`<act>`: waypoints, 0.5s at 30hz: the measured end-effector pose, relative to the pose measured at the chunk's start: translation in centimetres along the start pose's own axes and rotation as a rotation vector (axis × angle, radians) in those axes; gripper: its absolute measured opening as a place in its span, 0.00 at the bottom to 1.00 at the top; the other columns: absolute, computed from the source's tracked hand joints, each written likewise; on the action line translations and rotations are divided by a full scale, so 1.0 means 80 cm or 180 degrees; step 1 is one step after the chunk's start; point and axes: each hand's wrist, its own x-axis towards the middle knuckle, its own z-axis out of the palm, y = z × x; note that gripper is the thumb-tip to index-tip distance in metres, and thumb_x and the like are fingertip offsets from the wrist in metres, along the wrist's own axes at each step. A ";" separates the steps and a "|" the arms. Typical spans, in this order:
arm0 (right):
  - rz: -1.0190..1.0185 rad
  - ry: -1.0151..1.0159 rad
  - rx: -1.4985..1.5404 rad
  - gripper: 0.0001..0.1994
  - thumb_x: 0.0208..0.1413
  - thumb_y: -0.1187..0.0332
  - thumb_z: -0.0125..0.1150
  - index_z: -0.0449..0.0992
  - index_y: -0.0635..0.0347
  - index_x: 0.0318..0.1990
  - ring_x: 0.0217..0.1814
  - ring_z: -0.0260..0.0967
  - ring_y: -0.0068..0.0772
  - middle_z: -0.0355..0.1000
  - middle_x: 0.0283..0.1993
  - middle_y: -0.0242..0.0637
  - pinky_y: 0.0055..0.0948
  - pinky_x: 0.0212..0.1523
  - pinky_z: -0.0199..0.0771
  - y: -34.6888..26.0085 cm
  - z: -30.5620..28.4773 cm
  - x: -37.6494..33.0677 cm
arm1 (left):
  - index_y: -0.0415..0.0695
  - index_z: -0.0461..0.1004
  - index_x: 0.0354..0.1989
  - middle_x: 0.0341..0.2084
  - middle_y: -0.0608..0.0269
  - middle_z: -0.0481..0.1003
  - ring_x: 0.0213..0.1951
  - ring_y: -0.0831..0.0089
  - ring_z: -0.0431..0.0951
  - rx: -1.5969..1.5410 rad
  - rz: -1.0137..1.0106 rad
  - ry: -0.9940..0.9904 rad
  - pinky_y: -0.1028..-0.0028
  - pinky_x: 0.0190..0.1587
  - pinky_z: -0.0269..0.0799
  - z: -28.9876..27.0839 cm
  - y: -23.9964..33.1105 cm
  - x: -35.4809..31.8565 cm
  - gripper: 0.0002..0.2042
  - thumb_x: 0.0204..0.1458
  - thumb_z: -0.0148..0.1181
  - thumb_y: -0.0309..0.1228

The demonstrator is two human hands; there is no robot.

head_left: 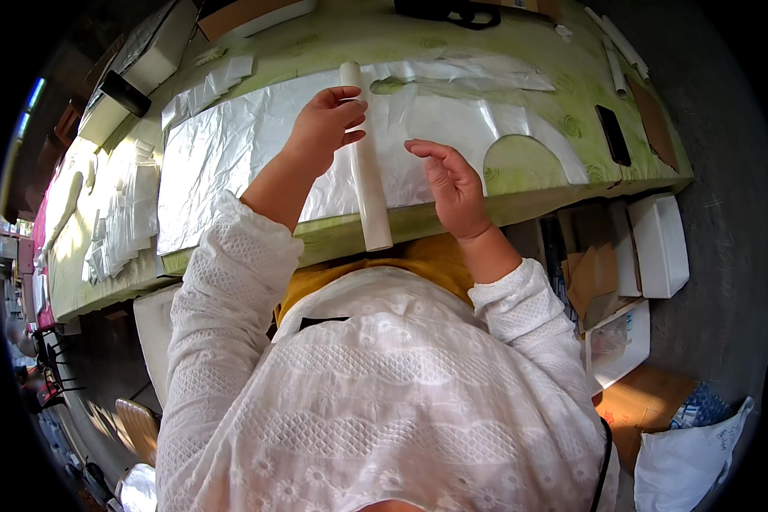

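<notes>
My left hand (322, 126) sat on the white cardboard tube (365, 162), fingers curled over its upper part and gripping it, thumb side hidden so I couldn't tell how firm the hold was. The tube lay lengthwise across the sheet of white translucent plastic film (230, 162), its near end sticking out past the table edge toward my body. My right hand (452, 183) hovered just right of the tube, fingers spread and loosely bent, holding nothing, palm facing the tube, possibly brushing the film underneath. The film was spread flat over the table with the green patterned cloth (538, 162), with a rounded cutout in the film's right edge showing the cloth. Small cut film pieces (222, 77) lay at the far left corner, more stacked pieces (115, 230) on the left. A black phone-like slab (613, 135) lay on the cloth to the right. White foam boxes (661, 243) and brown cardboard scraps (593, 277) sat below the table on the right.
</notes>
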 end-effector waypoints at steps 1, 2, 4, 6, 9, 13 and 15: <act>0.0169 0.0340 -0.0038 0.11 0.71 0.65 0.54 0.76 0.63 0.51 0.54 0.74 0.29 0.79 0.50 0.34 0.30 0.59 0.72 0.011 -0.004 -0.007 | 0.43 0.69 0.59 0.44 0.67 0.74 0.44 0.74 0.76 0.0234 0.0057 0.0173 0.66 0.49 0.78 -0.010 0.004 -0.001 0.22 0.57 0.65 0.31; 0.0460 0.0459 0.0080 0.11 0.71 0.65 0.52 0.76 0.63 0.50 0.52 0.74 0.30 0.79 0.48 0.36 0.30 0.58 0.73 0.022 -0.009 -0.011 | 0.45 0.70 0.60 0.45 0.65 0.75 0.45 0.73 0.76 0.0509 0.0150 0.0088 0.66 0.49 0.78 -0.013 0.004 -0.004 0.23 0.57 0.66 0.33; 0.1038 0.0711 0.0288 0.12 0.72 0.65 0.49 0.75 0.65 0.47 0.48 0.76 0.30 0.79 0.45 0.39 0.29 0.56 0.74 0.041 -0.020 -0.013 | 0.52 0.73 0.62 0.49 0.61 0.75 0.47 0.71 0.77 0.1337 0.0028 -0.0283 0.68 0.49 0.78 -0.007 0.004 -0.008 0.25 0.56 0.67 0.39; 0.1246 0.0966 0.0822 0.12 0.72 0.65 0.48 0.75 0.64 0.46 0.46 0.75 0.31 0.78 0.43 0.39 0.31 0.53 0.76 0.041 -0.026 -0.008 | 0.60 0.76 0.61 0.57 0.52 0.72 0.50 0.68 0.77 0.2299 -0.0350 -0.0822 0.70 0.49 0.78 0.025 0.016 -0.009 0.25 0.54 0.69 0.46; 0.1324 0.1207 0.1327 0.12 0.73 0.64 0.47 0.74 0.64 0.45 0.45 0.75 0.35 0.77 0.41 0.41 0.36 0.52 0.77 0.042 -0.030 -0.004 | 0.58 0.74 0.63 0.63 0.49 0.68 0.56 0.56 0.76 0.3313 0.0666 -0.1101 0.64 0.54 0.77 0.056 0.003 -0.004 0.28 0.52 0.69 0.45; 0.1273 0.1252 0.1565 0.12 0.72 0.63 0.49 0.74 0.63 0.45 0.45 0.75 0.38 0.77 0.41 0.41 0.41 0.54 0.77 0.047 -0.034 -0.007 | 0.53 0.78 0.60 0.56 0.52 0.75 0.54 0.54 0.78 0.3413 0.1113 -0.0796 0.64 0.55 0.76 0.067 -0.026 0.015 0.25 0.52 0.68 0.43; 0.1269 0.1440 0.1840 0.12 0.71 0.62 0.50 0.74 0.62 0.45 0.45 0.74 0.38 0.76 0.41 0.40 0.43 0.54 0.76 0.043 -0.038 -0.009 | 0.51 0.80 0.57 0.51 0.54 0.80 0.51 0.55 0.80 0.3213 0.0511 -0.0956 0.64 0.54 0.77 0.064 -0.020 0.033 0.23 0.52 0.68 0.42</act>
